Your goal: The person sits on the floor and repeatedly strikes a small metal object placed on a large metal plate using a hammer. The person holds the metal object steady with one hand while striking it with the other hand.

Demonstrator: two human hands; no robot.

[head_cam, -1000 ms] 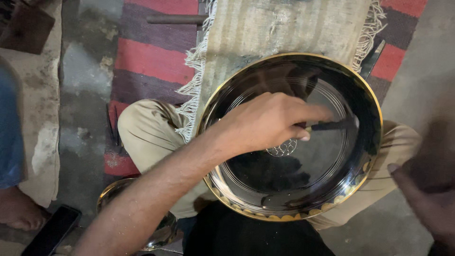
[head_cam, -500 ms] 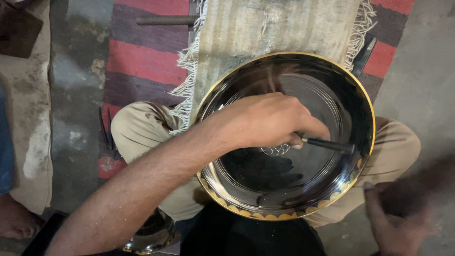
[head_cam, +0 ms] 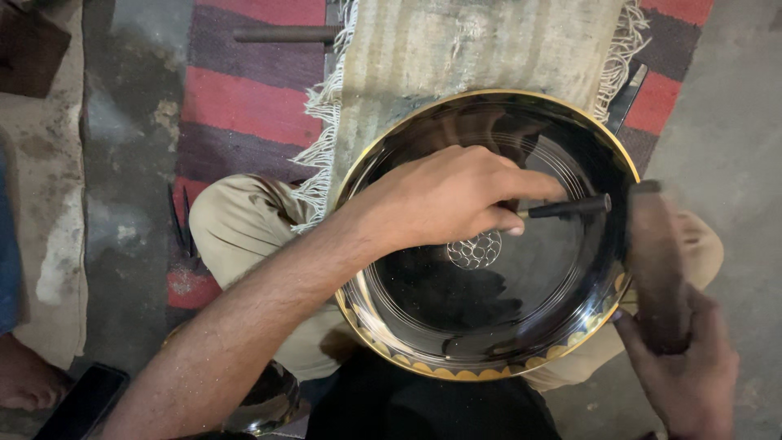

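The fingers (head_cam: 529,186) of the left hand (head_cam: 444,204) are pinched round a thin dark chisel (head_cam: 570,208), which is held nearly flat and points right, with the working end tucked under the fingertips so the actual contact can't be made out. Just under those fingertips a small honeycomb pattern (head_cam: 474,249) is scratched into the middle of a big dark plate (head_cam: 456,373) with a gold scalloped rim. The plate is propped on the lap, the near edge over the beige trousers (head_cam: 236,228) and the far edge against a fringed cloth (head_cam: 481,49). Off the plate's right edge, the right hand (head_cam: 688,375) is clenched round the lower end of a brown mallet (head_cam: 656,261), which is badly motion-blurred and stands upright just beside the chisel's butt. So it looks like the tapping part of the engraving is in hand, with the centre motif only partly cut. For a clean strike the mallet would need to be landed squarely on the chisel's end while the tip is kept from skidding on that slick surface. Further out, a red striped rug (head_cam: 244,106) is spread on the floor, a metal bar (head_cam: 285,34) lies at the far side, and a dark phone (head_cam: 81,403) sits near left.
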